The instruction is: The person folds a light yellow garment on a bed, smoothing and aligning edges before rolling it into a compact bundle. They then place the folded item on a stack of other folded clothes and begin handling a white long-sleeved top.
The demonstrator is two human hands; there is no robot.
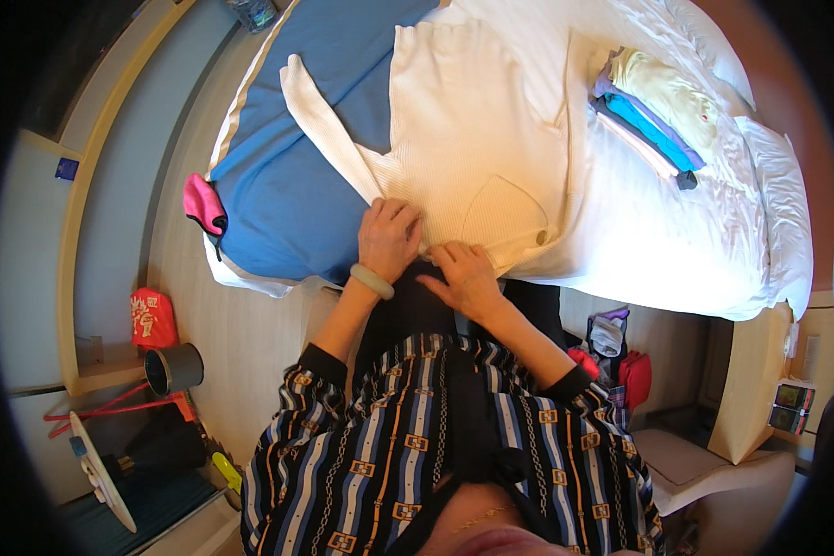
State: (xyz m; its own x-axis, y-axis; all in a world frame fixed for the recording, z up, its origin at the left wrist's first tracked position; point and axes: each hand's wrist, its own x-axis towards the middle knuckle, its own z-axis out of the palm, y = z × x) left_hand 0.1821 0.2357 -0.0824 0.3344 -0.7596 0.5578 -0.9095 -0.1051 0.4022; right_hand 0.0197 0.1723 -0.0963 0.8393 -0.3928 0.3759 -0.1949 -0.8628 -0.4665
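Note:
A cream ribbed knit sweater (472,118) lies spread over the edge of a bed, partly on white bedding and partly on a blue cloth (285,208). One sleeve stretches away over the blue cloth; the other side is folded near the right edge. My left hand (389,236), with a pale bangle at the wrist, pinches the knit near the bed's edge, where that sleeve joins. Close beside it, my right hand (462,274) has its fingertips on the sweater's near edge, thumb apart. Whether those fingers grip the fabric is unclear.
Folded clothes (653,118) are stacked on the white bedding at the right. A pink cloth item (204,203) rests at the bed's left corner. On the floor side stand a red bag (154,318) and a dark bin (174,369); an upholstered stool (716,465) is at lower right.

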